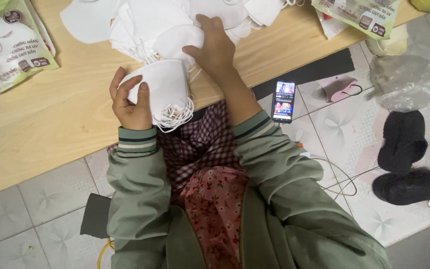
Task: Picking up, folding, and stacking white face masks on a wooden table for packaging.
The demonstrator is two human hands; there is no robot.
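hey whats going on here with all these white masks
A person sits at a low wooden board. The left hand holds a stack of white masks upright at the board's edge. The right hand rests on a loose pile of masks further back. A phone lies lit on the tiled floor beside them.

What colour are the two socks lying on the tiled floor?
Black. The two fuzzy fabric socks show best in the head view, at the right.

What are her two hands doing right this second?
Left hand: closed around a stack of white masks.
Right hand: fingers bent, pressing on the loose mask pile; a firm grip cannot be told.
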